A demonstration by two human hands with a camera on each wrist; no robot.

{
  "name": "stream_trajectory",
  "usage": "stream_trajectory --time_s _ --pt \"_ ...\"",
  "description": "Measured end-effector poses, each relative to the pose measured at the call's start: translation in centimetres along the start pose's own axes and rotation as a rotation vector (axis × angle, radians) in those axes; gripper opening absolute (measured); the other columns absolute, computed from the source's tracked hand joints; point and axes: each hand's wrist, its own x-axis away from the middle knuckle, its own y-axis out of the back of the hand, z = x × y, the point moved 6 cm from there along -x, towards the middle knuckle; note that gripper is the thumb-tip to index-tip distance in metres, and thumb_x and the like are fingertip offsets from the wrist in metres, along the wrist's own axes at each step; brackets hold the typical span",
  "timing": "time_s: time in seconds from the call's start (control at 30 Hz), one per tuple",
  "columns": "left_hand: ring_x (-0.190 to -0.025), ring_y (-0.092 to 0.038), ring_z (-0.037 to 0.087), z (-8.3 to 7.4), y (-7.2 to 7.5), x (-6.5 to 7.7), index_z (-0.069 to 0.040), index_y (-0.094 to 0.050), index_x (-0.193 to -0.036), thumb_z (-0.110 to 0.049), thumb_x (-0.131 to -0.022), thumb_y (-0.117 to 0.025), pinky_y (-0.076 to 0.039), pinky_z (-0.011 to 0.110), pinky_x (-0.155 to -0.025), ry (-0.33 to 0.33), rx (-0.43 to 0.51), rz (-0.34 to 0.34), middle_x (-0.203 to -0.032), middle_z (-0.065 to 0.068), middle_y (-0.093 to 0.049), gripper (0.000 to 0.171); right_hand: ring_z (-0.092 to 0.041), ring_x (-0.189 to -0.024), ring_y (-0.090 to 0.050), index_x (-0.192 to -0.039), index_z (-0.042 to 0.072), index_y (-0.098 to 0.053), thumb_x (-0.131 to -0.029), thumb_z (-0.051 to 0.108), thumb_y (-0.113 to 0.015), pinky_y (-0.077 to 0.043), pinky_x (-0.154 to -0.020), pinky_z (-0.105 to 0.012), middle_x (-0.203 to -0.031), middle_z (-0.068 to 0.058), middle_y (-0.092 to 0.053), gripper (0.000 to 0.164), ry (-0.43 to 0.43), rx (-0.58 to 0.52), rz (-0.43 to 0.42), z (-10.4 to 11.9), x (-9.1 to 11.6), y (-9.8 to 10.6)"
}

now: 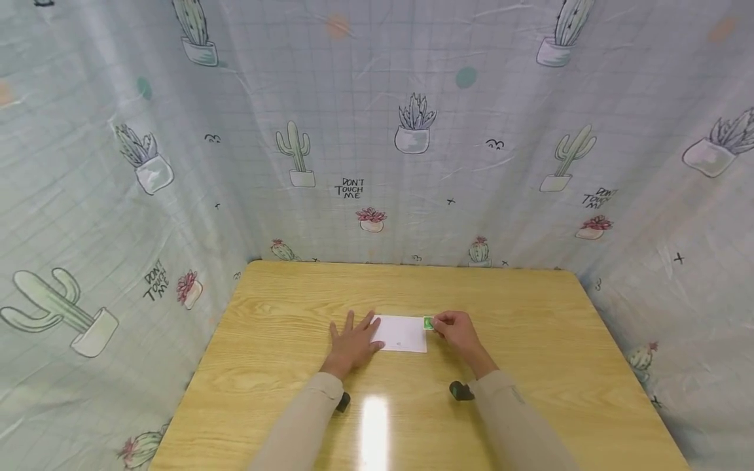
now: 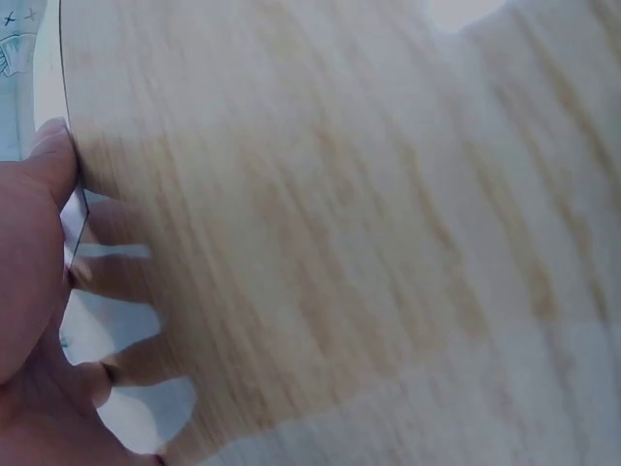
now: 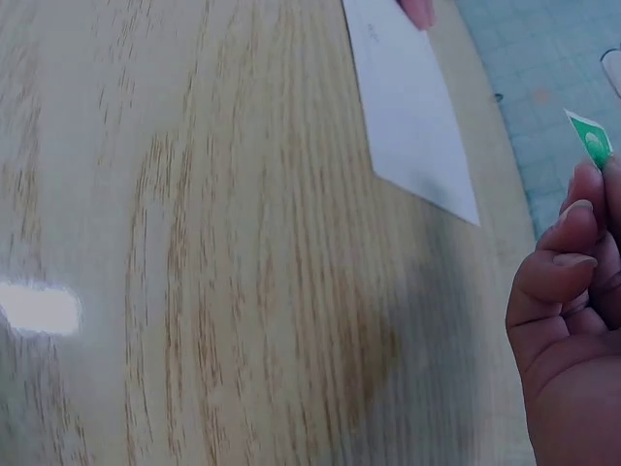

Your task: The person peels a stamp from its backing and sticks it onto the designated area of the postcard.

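Observation:
A white envelope-like paper rectangle (image 1: 402,333) lies flat on the wooden table, with a small faint mark near its lower edge. My left hand (image 1: 351,344) rests with spread fingers on its left end; in the left wrist view the thumb (image 2: 56,155) touches the paper's edge. Between thumb and forefinger my right hand (image 1: 458,333) pinches a small green stamp with a white border (image 3: 590,136). In the head view the stamp appears at the paper's top right corner. The right wrist view shows it raised above the table, apart from the paper (image 3: 412,107).
The wood-grained table (image 1: 283,294) extends around both hands. A curtain printed with cacti (image 1: 377,163) hangs behind it and along both sides. Dark wrist devices (image 1: 461,391) sit by the sleeves. Light glares off the table's near part.

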Motion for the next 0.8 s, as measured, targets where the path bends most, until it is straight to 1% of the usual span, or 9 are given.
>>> stream_trajectory --time_s 0.07,0.23,0.43,0.53,0.7,0.8 --pt "-0.162 -0.012 0.046 0.0 0.2 0.0 -0.028 -0.036 -0.164 -0.058 -0.105 -0.048 -0.009 0.083 -0.119 0.007 0.004 -0.002 -0.176 -0.007 -0.021 0.066 -0.018 -0.076 -0.059 -0.100 -0.006 -0.075 -0.102 0.008 -0.066 -0.053 -0.069 -0.030 -0.087 -0.011 -0.071 0.016 -0.007 0.004 -0.001 -0.3 -0.3 -0.2" --pt "-0.162 -0.013 0.046 -0.2 0.5 0.2 -0.028 -0.038 -0.163 -0.058 -0.105 -0.050 -0.010 0.083 -0.119 0.012 0.013 0.009 -0.175 -0.006 -0.024 0.066 -0.017 -0.076 -0.059 -0.101 -0.005 -0.075 -0.101 0.008 -0.067 -0.053 -0.068 -0.025 -0.089 -0.010 -0.071 0.016 -0.034 0.003 0.006 -1.3 -0.9 -0.5" --pt "-0.161 -0.015 0.046 -0.5 1.1 0.2 -0.026 -0.040 -0.162 -0.055 -0.105 -0.051 -0.012 0.083 -0.119 0.005 0.015 -0.012 -0.174 -0.004 -0.026 0.065 -0.017 -0.070 -0.057 -0.100 -0.007 -0.076 -0.101 0.006 -0.067 -0.050 -0.063 -0.025 -0.082 -0.014 -0.070 0.016 -0.010 -0.014 0.030 -1.8 -1.9 -0.6" --pt "-0.162 -0.015 0.046 -0.6 1.1 0.1 -0.026 -0.040 -0.162 -0.055 -0.105 -0.052 -0.012 0.084 -0.119 0.005 0.017 -0.010 -0.174 -0.005 -0.027 0.065 -0.019 -0.071 -0.058 -0.101 -0.006 -0.076 -0.100 0.006 -0.068 -0.050 -0.063 -0.026 -0.083 -0.015 -0.070 0.015 -0.030 -0.006 0.033 -1.8 -2.2 -0.7" --pt "-0.162 -0.014 0.045 -0.3 0.6 0.0 -0.027 -0.040 -0.162 -0.057 -0.105 -0.051 -0.012 0.084 -0.119 0.014 0.021 0.004 -0.175 -0.006 -0.025 0.066 -0.020 -0.075 -0.059 -0.103 -0.004 -0.077 -0.100 0.007 -0.068 -0.050 -0.067 -0.026 -0.087 -0.013 -0.070 0.015 -0.072 0.028 0.022 -1.9 -2.5 -0.8" --pt "-0.162 -0.014 0.046 -0.3 0.8 0.1 -0.026 -0.040 -0.162 -0.055 -0.105 -0.052 -0.012 0.084 -0.118 0.015 0.034 0.005 -0.175 -0.005 -0.025 0.065 -0.019 -0.075 -0.058 -0.102 -0.004 -0.078 -0.100 0.008 -0.069 -0.050 -0.067 -0.025 -0.087 -0.012 -0.070 0.015 -0.073 0.045 0.012 -1.8 -2.7 -1.0"
